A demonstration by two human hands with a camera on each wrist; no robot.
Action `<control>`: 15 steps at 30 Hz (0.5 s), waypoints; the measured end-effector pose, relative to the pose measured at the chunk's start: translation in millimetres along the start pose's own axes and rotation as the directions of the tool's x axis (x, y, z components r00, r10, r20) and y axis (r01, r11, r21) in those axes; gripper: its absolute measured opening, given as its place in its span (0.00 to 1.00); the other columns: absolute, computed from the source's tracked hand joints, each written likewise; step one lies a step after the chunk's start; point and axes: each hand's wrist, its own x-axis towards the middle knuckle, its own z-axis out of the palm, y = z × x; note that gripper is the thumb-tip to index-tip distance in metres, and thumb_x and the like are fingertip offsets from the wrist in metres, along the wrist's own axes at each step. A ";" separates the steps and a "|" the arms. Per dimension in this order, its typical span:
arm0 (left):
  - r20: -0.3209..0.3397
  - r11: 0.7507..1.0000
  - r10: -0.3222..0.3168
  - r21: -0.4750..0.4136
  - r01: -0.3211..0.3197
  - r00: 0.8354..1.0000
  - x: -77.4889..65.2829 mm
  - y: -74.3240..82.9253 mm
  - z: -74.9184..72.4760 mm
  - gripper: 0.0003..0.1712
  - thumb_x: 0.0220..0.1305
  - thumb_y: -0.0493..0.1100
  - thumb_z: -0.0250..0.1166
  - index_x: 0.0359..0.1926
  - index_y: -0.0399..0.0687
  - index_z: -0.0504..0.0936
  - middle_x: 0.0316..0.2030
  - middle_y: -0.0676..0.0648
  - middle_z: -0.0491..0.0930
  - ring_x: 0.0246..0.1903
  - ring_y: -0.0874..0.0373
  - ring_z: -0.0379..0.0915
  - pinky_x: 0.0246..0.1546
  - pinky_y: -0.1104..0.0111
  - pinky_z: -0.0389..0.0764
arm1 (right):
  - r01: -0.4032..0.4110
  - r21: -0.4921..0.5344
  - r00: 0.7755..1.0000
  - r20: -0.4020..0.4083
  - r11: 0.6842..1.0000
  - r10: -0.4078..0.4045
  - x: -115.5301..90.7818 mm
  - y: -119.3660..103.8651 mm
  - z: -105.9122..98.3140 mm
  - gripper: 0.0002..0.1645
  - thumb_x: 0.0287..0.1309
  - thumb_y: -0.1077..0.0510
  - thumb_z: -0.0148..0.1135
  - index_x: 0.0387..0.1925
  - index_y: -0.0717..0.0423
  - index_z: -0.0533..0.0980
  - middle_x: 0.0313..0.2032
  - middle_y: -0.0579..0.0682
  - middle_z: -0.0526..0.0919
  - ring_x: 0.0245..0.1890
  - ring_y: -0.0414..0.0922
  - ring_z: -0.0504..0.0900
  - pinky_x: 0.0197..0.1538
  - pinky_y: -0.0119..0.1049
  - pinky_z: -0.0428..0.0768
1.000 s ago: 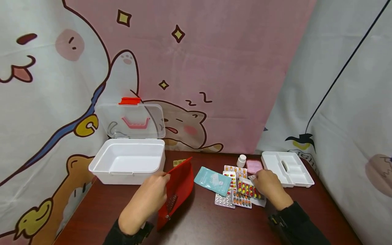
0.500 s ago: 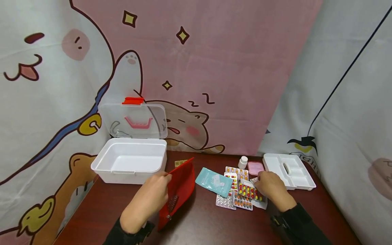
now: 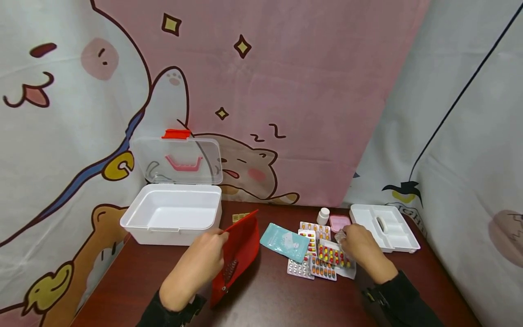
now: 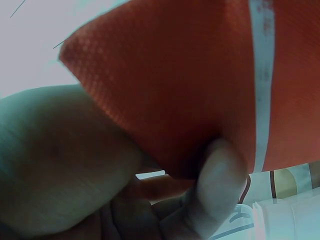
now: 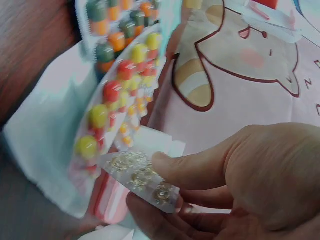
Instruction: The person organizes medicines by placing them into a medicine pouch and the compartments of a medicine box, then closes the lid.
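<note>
My left hand [image 3: 200, 261] pinches the upper edge of a red pouch [image 3: 244, 247], which stands tilted on the table with its zipper side toward the right. In the left wrist view the thumb presses into the red fabric [image 4: 165, 95] beside a pale stripe. With thumb and fingers my right hand [image 3: 361, 250] grips a small blister pack [image 5: 141, 175] with clear round bubbles. Below and beside it lies a pile of capsule blister packs [image 3: 332, 254], some red and yellow, some orange and green. A teal sachet [image 3: 284, 242] overlaps the pile's left side.
A white box [image 3: 171, 231] with its clear lid [image 3: 175, 161] raised stands at the back left. Behind the pile are a white bottle [image 3: 323, 216] and a pink case [image 3: 339, 222]. A white compartment tray [image 3: 398, 236] sits at the right. A gold blister [image 3: 239, 217] lies behind the pouch.
My right hand has raised the clear blister pack slightly from the pile's back right, so more of it shows. The left hand and red pouch hold nearly still.
</note>
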 end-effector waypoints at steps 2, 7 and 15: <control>-0.007 1.000 0.009 -0.004 -0.009 1.000 0.4 0.3 0.0 0.14 0.60 0.23 0.63 0.41 0.38 0.89 0.34 0.47 0.83 0.30 0.56 0.79 0.33 0.63 0.83 | 0.013 0.029 1.000 -0.027 0.999 -0.012 -1.8 -3.8 -3.2 0.13 0.66 0.61 0.72 0.43 0.70 0.86 0.37 0.61 0.88 0.35 0.52 0.81 0.41 0.54 0.82; -0.019 1.000 0.018 -0.017 -0.019 1.000 0.4 -0.2 -0.1 0.13 0.59 0.23 0.64 0.41 0.39 0.88 0.32 0.47 0.82 0.29 0.56 0.78 0.32 0.64 0.81 | 0.071 0.107 0.995 -0.072 0.992 -0.064 -8.4 -21.7 -15.5 0.19 0.70 0.57 0.72 0.54 0.68 0.86 0.41 0.60 0.91 0.36 0.50 0.83 0.39 0.50 0.83; -0.039 1.000 0.013 -0.012 -0.013 0.999 1.5 -0.7 2.8 0.16 0.61 0.23 0.62 0.47 0.34 0.89 0.36 0.45 0.85 0.33 0.52 0.83 0.36 0.61 0.86 | 0.198 0.294 0.979 -0.100 0.935 -0.176 -15.9 -56.6 -23.4 0.14 0.68 0.56 0.75 0.50 0.60 0.89 0.40 0.52 0.92 0.37 0.43 0.85 0.37 0.37 0.80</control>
